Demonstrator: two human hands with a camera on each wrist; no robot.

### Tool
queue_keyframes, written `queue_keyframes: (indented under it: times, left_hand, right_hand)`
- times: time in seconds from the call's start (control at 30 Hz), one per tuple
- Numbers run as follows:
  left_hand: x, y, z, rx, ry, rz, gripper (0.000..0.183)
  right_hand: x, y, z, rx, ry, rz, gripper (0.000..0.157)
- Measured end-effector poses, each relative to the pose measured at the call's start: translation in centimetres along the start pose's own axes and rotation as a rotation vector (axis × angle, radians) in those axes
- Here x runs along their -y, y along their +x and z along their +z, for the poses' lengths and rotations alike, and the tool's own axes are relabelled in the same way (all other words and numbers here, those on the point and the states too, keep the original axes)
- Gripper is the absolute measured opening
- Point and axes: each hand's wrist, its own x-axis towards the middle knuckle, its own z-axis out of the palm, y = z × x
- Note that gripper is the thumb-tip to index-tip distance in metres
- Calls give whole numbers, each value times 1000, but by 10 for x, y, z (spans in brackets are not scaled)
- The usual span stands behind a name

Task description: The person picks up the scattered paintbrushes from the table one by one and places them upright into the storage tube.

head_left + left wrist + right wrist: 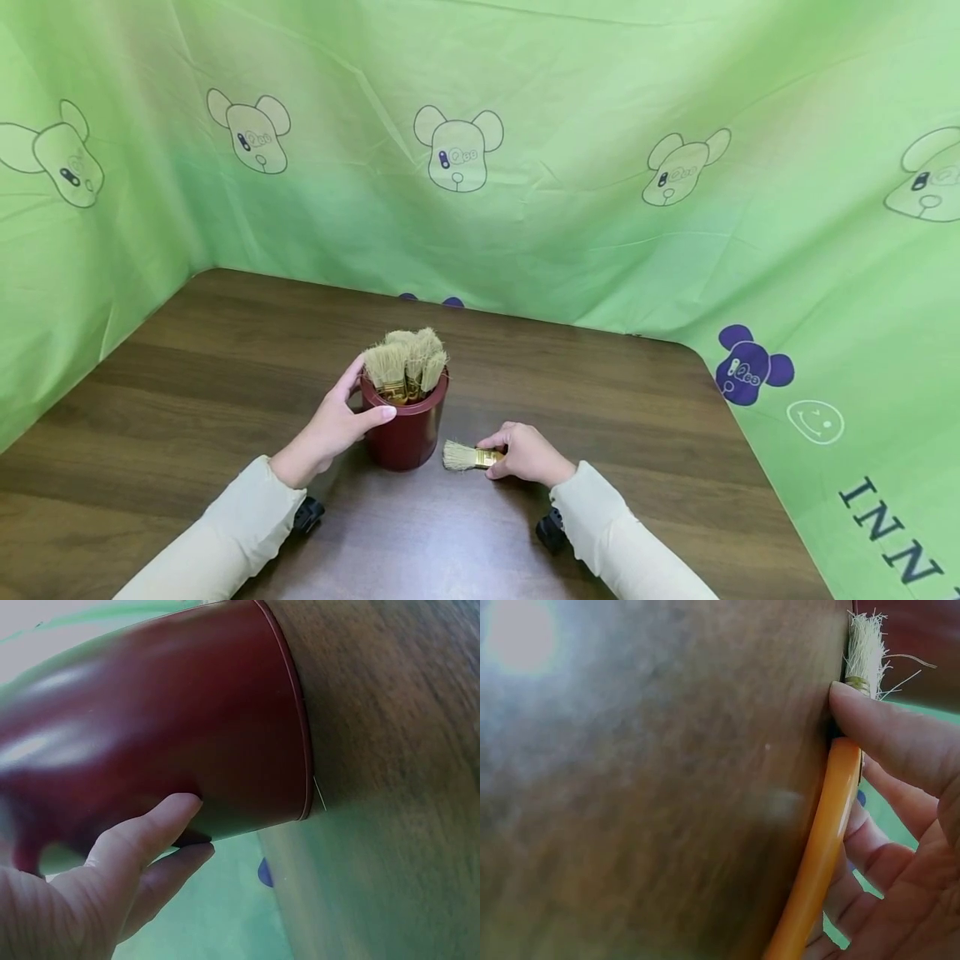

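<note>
A dark red pot (403,437) stands upright on the table, with several paintbrushes (405,358) in it, pale bristles up. My left hand (330,433) holds the pot from its left side, thumb over the near rim; in the left wrist view, other fingers (161,825) touch its smooth wall (187,712). To the right of the pot, my right hand (532,454) pinches a paintbrush (461,456) near its metal band, bristles towards the pot. The right wrist view shows its orange handle (821,840) close along the tabletop. In the head view, the hand hides that handle.
The brown wooden table (187,400) has rounded far corners. Green cloth (540,217) printed with bear heads hangs behind it and at both sides. Black wrist devices (551,531) sit under both pale sleeves (615,525).
</note>
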Motion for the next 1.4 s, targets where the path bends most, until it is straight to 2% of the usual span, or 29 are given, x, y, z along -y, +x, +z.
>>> queue_keyframes:
  times: [0.2, 0.3, 0.53, 0.73, 1.07, 1.27, 1.4]
  left_hand:
    - [-1, 0, 0, 0, 0, -2, 90]
    - [0, 0, 1, 1, -7, -7, 89]
    - [-1, 1, 1, -15, 6, -21, 89]
    - [-1, 0, 1, -21, 16, -41, 88]
    - [-4, 1, 2, -8, 18, -61, 90]
    - [-4, -1, 1, -7, 11, -63, 91]
    - [-4, 0, 2, -6, 14, -48, 90]
  right_hand:
    - [0, 0, -3, 23, 8, 4, 33]
    - [1, 1, -8, 35, 51, 39, 33]
    - [5, 8, -29, 3, 194, 134, 37]
    - [13, 15, -50, -36, 328, 172, 41]
    - [40, 21, -84, -199, 415, 244, 47]
    - [52, 24, -91, -317, 534, 267, 46]
    - [62, 27, -95, -429, 664, 280, 45]
